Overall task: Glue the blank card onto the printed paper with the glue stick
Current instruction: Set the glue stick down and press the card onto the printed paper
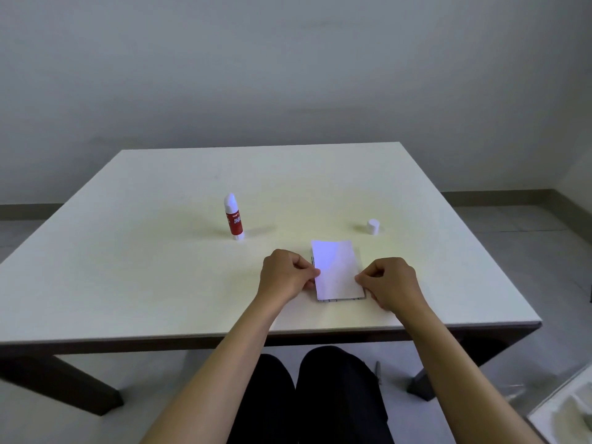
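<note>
A blank white card [336, 269] lies on top of the printed paper [341, 299], of which only a thin patterned strip shows along the near and left edges. My left hand [285, 275] pinches the card's left edge between thumb and fingers. My right hand [389, 282] pinches its right edge the same way. The red and white glue stick [234, 217] stands upright and uncapped to the far left of the card, apart from both hands. Its white cap [373, 226] stands on the table beyond my right hand.
The white table [128, 267] ends at a near edge just behind my wrists. A grey wall rises behind the far edge. My dark-clothed legs show under the table. A pale box corner sits on the floor at the lower right.
</note>
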### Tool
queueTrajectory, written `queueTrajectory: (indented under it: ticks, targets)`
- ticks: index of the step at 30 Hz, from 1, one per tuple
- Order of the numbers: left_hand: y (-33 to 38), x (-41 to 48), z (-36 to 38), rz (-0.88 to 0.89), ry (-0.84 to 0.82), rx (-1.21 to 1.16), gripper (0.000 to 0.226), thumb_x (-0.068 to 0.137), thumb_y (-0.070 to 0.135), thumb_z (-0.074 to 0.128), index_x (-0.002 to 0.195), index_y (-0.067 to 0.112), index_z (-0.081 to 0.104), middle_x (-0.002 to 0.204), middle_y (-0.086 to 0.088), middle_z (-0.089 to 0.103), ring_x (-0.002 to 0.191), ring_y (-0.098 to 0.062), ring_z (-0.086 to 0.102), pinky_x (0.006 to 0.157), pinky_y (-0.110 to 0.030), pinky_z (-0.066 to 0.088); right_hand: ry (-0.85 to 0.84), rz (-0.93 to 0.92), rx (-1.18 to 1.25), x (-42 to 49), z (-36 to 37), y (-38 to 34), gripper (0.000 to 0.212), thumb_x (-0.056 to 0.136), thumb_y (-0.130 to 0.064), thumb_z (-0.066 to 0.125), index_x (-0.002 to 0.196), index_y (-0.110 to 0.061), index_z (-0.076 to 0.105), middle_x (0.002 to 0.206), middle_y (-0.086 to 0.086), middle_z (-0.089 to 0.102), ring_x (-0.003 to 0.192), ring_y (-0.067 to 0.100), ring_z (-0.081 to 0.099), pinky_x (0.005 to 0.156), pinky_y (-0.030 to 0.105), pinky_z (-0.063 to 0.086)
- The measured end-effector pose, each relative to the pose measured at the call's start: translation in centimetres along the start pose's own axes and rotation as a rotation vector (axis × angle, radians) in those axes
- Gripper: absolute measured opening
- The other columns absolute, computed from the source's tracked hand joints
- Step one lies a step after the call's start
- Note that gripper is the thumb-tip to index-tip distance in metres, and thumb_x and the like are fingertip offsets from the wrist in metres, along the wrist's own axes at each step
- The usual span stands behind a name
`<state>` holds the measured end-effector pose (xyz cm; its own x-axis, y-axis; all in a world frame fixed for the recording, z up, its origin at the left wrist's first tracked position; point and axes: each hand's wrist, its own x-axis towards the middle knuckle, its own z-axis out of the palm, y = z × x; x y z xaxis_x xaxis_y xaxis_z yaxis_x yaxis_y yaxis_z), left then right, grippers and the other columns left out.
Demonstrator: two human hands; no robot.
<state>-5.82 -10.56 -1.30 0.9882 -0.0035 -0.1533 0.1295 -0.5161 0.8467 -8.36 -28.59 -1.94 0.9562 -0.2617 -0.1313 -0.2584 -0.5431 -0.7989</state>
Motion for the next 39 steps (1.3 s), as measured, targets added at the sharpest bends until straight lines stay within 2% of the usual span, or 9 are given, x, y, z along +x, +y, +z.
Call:
queueTrajectory:
  ticks: [7,13,22,26,29,32,34,36,39]
  targets:
    - [-0.3,0.2,0.2,0.019,-0.001,0.052,0.016,0.074,0.014,0.073,0.059,0.015,0.068,0.049,0.007,0.065,0.044,-0.001,0.061,0.065,-0.024,0.052,-0.007,-0.014,-0.039,0.0,0.1,0.0,0.016,0.078,-0.007,0.066,0.070,0.007,0.065,0.046,-0.003,0.052,0.039,0.008,0.043,0.038,0.018,0.034]
    - [-0.4,0.5,0.0,-0.001,-0.021,0.027,0.014,0.073,0.014,0.074,0.060,0.014,0.069,0.050,0.005,0.066,0.042,0.000,0.060,0.050,-0.009,0.043,-0.040,0.026,0.030,0.1,-0.2,0.1,0.015,0.078,-0.005,0.065,0.069,0.008,0.064,0.045,0.003,0.054,0.025,0.005,0.038,0.031,0.015,0.033]
    - [-0.7,0.6,0.4,0.048,-0.012,0.085,0.013,0.072,0.011,0.073,0.060,0.010,0.068,0.050,0.005,0.064,0.043,-0.004,0.060,0.060,-0.023,0.051,-0.011,-0.030,-0.062,0.1,0.4,-0.1,0.011,0.078,-0.004,0.062,0.069,0.003,0.061,0.050,0.000,0.053,0.043,0.013,0.045,0.042,0.022,0.039]
    - [-0.7,0.5,0.8,0.112,0.046,0.218,0.013,0.069,0.015,0.074,0.065,0.015,0.062,0.060,0.013,0.058,0.064,-0.015,0.058,0.061,-0.028,0.046,-0.006,-0.056,-0.144,0.2,0.6,-0.2,0.016,0.078,-0.003,0.060,0.065,-0.008,0.050,0.059,0.001,0.052,0.060,0.021,0.048,0.056,0.029,0.040]
    - [-1.0,0.7,0.8,0.190,0.079,0.304,0.032,0.070,0.023,0.076,0.092,0.019,0.053,0.085,0.007,0.053,0.078,-0.015,0.052,0.063,-0.029,0.041,0.012,-0.132,-0.156,0.2,0.8,0.0,0.011,0.078,-0.002,0.060,0.077,-0.011,0.052,0.065,-0.003,0.048,0.070,0.022,0.048,0.057,0.027,0.036]
    - [-1.3,1.3,0.3,0.379,-0.036,0.491,0.059,0.079,0.030,0.069,0.132,0.023,0.044,0.135,0.003,0.046,0.121,-0.017,0.047,0.094,-0.035,0.041,0.028,-0.262,-0.337,-0.4,1.3,0.3,0.032,0.085,-0.006,0.055,0.114,-0.017,0.062,0.091,0.001,0.051,0.081,0.025,0.053,0.063,0.029,0.039]
    - [-1.6,1.6,0.0,0.479,-0.213,0.671,0.068,0.089,0.042,0.054,0.148,0.026,0.022,0.157,0.009,0.021,0.146,-0.016,0.016,0.117,-0.040,0.017,0.046,-0.337,-0.498,-0.8,1.8,0.6,0.036,0.090,-0.008,0.047,0.121,-0.020,0.061,0.116,0.003,0.052,0.091,0.027,0.054,0.065,0.031,0.045]
    - [-2.0,1.8,0.0,0.494,-0.373,0.776,0.068,0.094,0.051,0.037,0.151,0.027,0.007,0.160,0.013,0.002,0.148,-0.014,-0.005,0.119,-0.046,-0.004,0.085,-0.403,-0.670,-1.2,2.3,1.1,0.036,0.092,-0.012,0.040,0.121,-0.021,0.059,0.143,-0.003,0.043,0.107,0.026,0.048,0.070,0.030,0.042]
    - [-2.4,2.2,0.0,0.494,-0.423,0.843,0.068,0.095,0.054,0.029,0.151,0.028,0.000,0.159,0.015,-0.006,0.147,-0.014,-0.012,0.117,-0.050,-0.010,0.053,-0.453,-0.756,-1.3,2.4,1.4,0.037,0.096,-0.022,0.034,0.128,-0.022,0.053,0.152,-0.014,0.033,0.139,0.022,0.027,0.100,0.035,0.029]
